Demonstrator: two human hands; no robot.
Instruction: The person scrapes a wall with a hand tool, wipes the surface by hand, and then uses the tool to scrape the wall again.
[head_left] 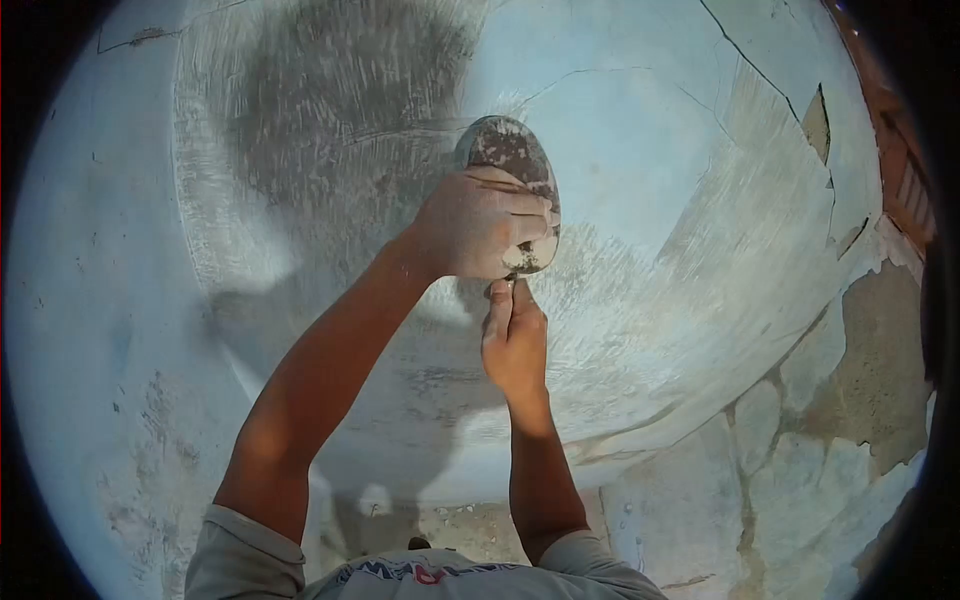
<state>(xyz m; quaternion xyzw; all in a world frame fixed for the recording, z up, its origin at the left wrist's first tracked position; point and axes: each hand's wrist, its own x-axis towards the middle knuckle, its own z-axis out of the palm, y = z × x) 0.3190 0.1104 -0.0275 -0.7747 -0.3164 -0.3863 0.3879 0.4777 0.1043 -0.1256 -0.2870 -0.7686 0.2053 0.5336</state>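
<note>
An oval scraper (513, 150), dark and blotched with pale plaster, lies against the rounded light-blue plastered surface (600, 130). Across its face is my dusty left hand (485, 222), fingers closed over the right edge and covering the middle of the tool. Just below, my right hand (515, 340) grips the narrow handle, with the thumb along it; most of the handle is hidden by the fingers. Around the scraper, the surface carries many short scratch marks, and a worn grey patch (340, 100) spreads to the upper left.
Cracks run across the upper right of the surface, near a chipped spot (817, 125). Peeling plaster (880, 360) shows bare brownish material on the right. A reddish-brown structure (905, 170) stands at the right edge. Rubble-specked ground (465, 530) lies below.
</note>
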